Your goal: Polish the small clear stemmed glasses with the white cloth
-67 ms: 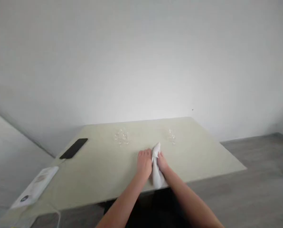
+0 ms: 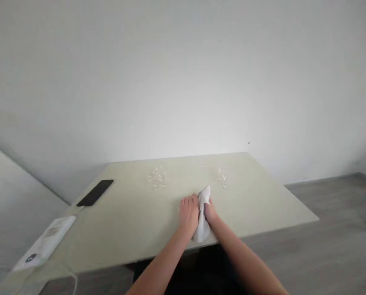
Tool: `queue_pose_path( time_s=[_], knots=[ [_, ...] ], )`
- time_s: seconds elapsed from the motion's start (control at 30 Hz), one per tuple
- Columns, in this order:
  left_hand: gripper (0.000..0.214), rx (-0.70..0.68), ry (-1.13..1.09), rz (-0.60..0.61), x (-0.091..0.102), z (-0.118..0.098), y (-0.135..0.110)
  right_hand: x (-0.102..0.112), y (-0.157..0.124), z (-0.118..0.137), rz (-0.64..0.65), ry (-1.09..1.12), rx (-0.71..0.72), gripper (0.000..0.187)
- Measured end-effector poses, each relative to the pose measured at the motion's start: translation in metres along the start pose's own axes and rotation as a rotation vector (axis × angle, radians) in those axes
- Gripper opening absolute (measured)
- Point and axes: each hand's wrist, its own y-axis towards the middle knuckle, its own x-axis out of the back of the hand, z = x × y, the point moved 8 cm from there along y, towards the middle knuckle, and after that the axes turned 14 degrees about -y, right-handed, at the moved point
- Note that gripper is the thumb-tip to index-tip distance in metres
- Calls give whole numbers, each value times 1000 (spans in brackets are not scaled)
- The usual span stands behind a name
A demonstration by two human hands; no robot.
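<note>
A crumpled white cloth [image 2: 202, 231] stands out between my two hands near the table's front edge, its narrow end rising above them. My right hand [image 2: 210, 212] is closed on the cloth from the right side, thumb pressed against it. Right against the cloth on the other side, my left hand [image 2: 189, 211] has its fingers curled downward. What it grips under the palm is hidden. Farther back on the table lie two groups of small clear pieces, a left cluster [image 2: 157, 178] and a smaller right cluster [image 2: 222, 178], too faint to name.
The pale table [image 2: 124, 221] backs onto a white wall [image 2: 183, 82]. At its left side lie a black phone [image 2: 95, 193] with a cable and a white box-like object [image 2: 46, 241] with a dark round mark. Grey floor [image 2: 339, 209] shows at the right.
My left hand has shifted slightly to the right. The cloth's upper end has swung a little right and its lower end left. The other things lie as before.
</note>
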Motion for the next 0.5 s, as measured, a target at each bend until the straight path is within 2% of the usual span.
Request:
queue_pose_path(
  time_s=[0.07,0.13,0.2,0.23,0.3,0.43,0.5],
  knots=[
    [34,40,-51,103,-7,8,3,0,-4,6,-3,-33,44,28],
    [31,53,-117,266,-12,22,9,-5,-11,25,49,-125,192,24],
    [29,6,-141,401,-11,34,15,-14,-18,42,114,-213,337,23],
    [27,-19,-135,426,-8,38,17,-18,-20,47,145,-241,378,23],
    [25,-67,-101,360,2,40,20,-22,-18,47,157,-236,368,24],
    [35,-180,-21,-45,16,13,10,-10,1,14,31,-38,80,26],
    [41,-194,9,-139,11,1,2,-5,5,2,6,15,-4,26]
  ],
)
